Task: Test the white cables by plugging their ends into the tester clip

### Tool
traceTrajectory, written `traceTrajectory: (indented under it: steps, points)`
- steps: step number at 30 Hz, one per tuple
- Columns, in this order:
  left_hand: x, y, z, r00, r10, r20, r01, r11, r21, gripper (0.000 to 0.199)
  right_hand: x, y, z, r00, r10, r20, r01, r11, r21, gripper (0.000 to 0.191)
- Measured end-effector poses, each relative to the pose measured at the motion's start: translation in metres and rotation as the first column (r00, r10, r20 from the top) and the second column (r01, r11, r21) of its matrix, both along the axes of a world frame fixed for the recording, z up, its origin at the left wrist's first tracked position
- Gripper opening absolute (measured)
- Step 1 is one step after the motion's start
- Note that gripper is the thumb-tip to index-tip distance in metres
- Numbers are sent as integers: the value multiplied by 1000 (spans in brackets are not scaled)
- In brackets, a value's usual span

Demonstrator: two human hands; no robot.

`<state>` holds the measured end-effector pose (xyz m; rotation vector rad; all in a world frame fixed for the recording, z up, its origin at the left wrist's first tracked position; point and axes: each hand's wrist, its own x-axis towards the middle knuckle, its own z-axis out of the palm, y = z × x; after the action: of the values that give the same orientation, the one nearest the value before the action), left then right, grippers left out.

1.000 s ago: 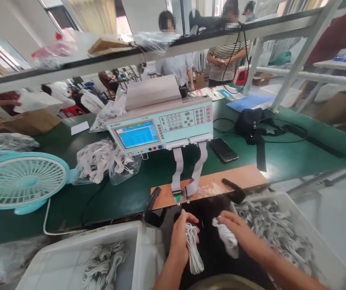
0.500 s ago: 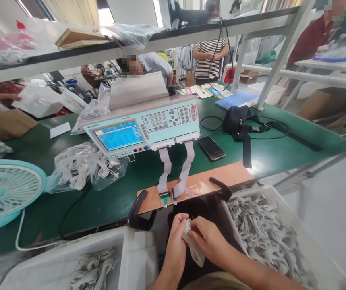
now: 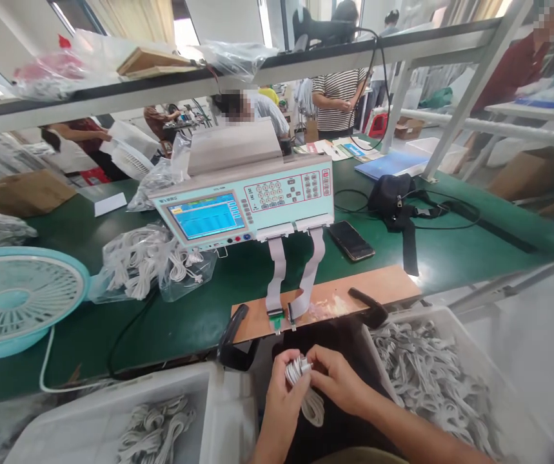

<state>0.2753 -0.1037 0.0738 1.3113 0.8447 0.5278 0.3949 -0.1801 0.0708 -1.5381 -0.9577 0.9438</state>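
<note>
A coiled white cable [image 3: 312, 407] is held over my lap, in front of the table edge. My left hand [image 3: 282, 385] is closed round the upper end of the bundle. The fingers of my right hand [image 3: 335, 377] pinch the cable's end, close beside the left fingers. Beyond the hands, two flat ribbon cables [image 3: 277, 274] run from a light-blue test instrument [image 3: 257, 200] down to a small green board [image 3: 277, 320] at the edge of an orange-brown board [image 3: 383, 287].
Bins of bundled cables stand on the left [image 3: 199, 419] and right [image 3: 451, 322]. On the green table [image 3: 180, 328] are a fan [image 3: 20, 299], bagged cables [image 3: 131, 261], a phone [image 3: 351, 240] and a black pouch [image 3: 390, 200]. Two black clamps flank the board. People are behind.
The view has shifted, so the table things appear farther right. My left hand has turned and the bundle's upper loops now show between my hands.
</note>
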Motion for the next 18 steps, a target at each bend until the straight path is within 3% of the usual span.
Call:
traceTrajectory:
  steps: [4,6,10,13,15,18]
  points:
    - [-5,20,10,990,-34,-139,83,926,368,9,2,7,-6,997,22,80,-24,999,24,5]
    - [-6,31,15,971,-113,-210,194,888,417,5,4,12,-10,983,39,180,-50,997,58,9]
    - [-7,47,22,925,-262,-274,340,894,292,14,6,21,-8,953,105,286,-141,984,109,16]
    - [-6,51,30,899,-379,-219,392,920,18,20,4,21,3,970,136,199,-149,988,51,21]
    - [-4,52,34,891,-427,-156,406,901,-152,22,3,20,10,983,121,136,-127,991,38,23]
    - [-2,49,30,921,-380,-87,356,911,-208,28,5,19,12,993,116,-2,-115,990,85,24]
